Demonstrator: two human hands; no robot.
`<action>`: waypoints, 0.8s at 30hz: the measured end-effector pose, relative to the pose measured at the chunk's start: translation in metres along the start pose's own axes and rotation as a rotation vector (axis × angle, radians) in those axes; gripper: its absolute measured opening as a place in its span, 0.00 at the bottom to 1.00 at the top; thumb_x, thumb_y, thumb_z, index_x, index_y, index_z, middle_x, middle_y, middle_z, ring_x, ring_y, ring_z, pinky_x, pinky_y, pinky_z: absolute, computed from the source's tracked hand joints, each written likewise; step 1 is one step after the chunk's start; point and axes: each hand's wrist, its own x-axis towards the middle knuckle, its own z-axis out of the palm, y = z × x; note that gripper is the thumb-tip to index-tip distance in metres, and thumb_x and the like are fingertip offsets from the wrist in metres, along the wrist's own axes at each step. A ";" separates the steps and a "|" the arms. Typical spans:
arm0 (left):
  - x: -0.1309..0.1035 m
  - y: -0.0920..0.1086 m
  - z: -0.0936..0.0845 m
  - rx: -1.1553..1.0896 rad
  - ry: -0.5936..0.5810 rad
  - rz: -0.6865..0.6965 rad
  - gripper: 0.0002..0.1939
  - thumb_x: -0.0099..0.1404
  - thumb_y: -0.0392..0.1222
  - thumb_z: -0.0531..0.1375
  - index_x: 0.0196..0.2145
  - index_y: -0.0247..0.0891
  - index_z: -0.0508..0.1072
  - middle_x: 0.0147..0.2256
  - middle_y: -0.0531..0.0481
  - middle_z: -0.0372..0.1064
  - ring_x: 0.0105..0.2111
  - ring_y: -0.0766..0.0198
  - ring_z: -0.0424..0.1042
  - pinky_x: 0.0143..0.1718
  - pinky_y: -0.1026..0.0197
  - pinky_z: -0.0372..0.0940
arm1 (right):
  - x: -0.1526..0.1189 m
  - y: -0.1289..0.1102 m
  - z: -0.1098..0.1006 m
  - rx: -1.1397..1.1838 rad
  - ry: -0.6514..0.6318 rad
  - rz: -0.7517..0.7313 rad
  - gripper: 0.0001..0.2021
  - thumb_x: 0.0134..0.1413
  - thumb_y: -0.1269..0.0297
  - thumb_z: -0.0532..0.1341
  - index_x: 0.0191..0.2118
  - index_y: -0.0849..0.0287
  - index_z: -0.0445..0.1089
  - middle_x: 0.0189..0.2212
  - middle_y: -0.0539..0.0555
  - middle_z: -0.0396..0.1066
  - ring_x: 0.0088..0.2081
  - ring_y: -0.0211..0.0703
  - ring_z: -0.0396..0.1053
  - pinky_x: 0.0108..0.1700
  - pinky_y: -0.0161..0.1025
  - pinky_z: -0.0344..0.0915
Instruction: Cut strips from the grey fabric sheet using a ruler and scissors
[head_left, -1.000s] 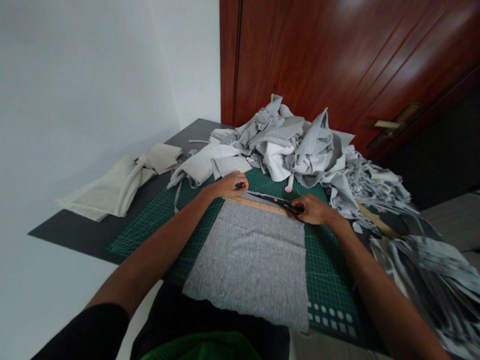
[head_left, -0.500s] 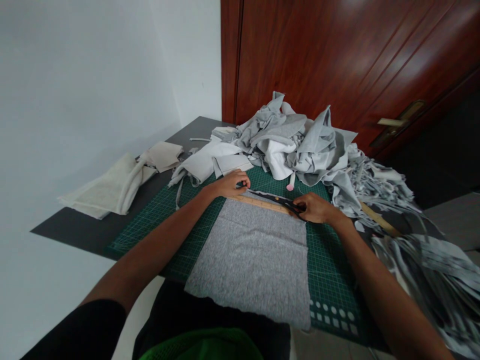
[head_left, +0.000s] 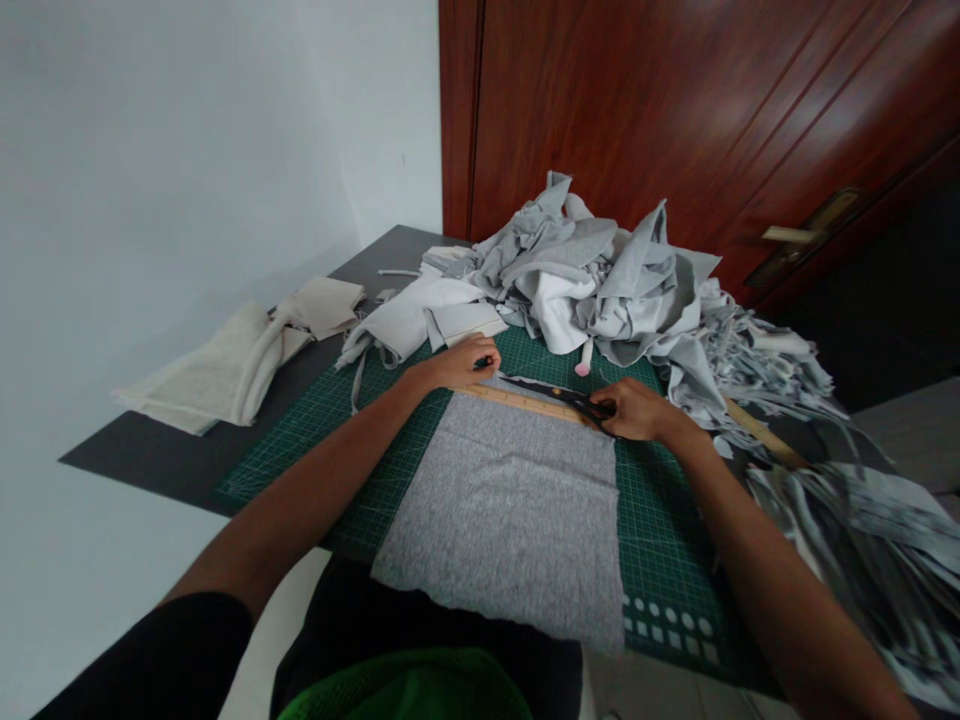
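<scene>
A grey knit cloth lies over the green cutting mat, its near edge hanging past the mat. Across its far end runs a wooden ruler. My right hand is wrapped round the handles of black scissors, whose blades point left along the ruler's far side. Near the ruler's left end, my left hand has its fingers closed by the cloth's far corner; a small dark thing shows at the fingertips, too small to make out.
Grey and white fabric scraps heap up behind the mat. Cream cloths lie at the left. Shredded scraps, a yellowish strip and stacked fabric are at the right. A pink-ended white object lies before the heap.
The view has shifted slightly. Both hands, the scissors, the ruler and the cloth keep nearly the same places.
</scene>
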 end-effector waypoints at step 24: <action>0.010 0.022 0.003 0.144 -0.060 -0.067 0.06 0.73 0.43 0.64 0.38 0.41 0.79 0.39 0.47 0.76 0.45 0.55 0.71 0.54 0.52 0.61 | -0.001 -0.002 -0.004 -0.005 0.033 -0.037 0.03 0.44 0.67 0.61 0.23 0.55 0.67 0.19 0.47 0.65 0.23 0.39 0.58 0.31 0.40 0.48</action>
